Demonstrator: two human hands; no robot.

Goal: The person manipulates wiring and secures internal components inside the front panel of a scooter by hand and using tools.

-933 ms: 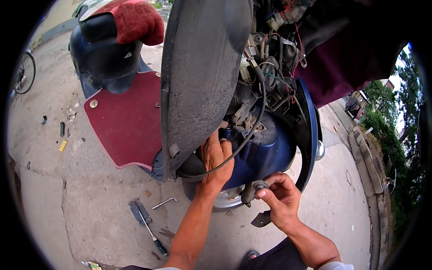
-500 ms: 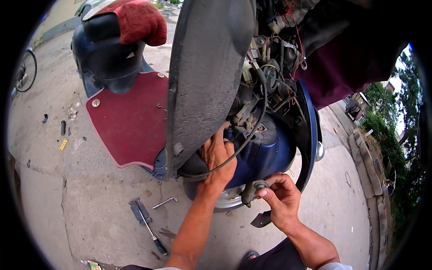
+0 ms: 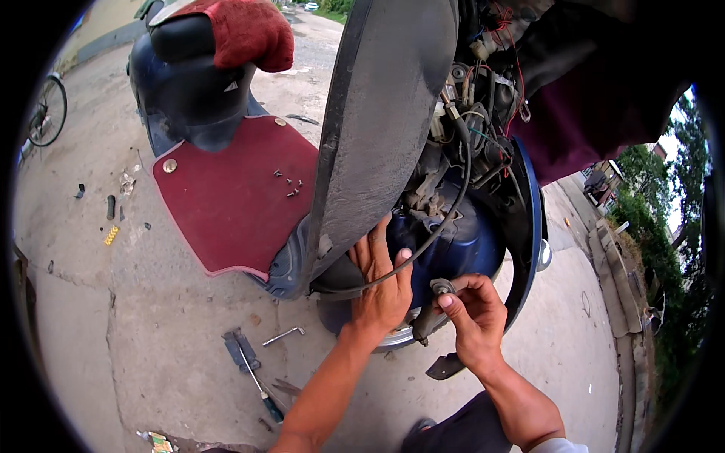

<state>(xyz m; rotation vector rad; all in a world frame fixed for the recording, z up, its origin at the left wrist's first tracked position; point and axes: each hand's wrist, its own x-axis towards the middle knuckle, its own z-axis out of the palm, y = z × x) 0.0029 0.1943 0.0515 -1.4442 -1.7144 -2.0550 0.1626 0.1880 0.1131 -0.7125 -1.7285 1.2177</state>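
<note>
Now the left hand (image 3: 384,300) splays wider, the right hand (image 3: 480,317) still pinching a fitting (image 3: 441,286)

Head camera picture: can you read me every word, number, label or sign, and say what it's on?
No words or numbers can be read.
Colourful litter: any print is too small and blurred.
Dark scooter body: a pale triangular mark, no readable letters.
</note>
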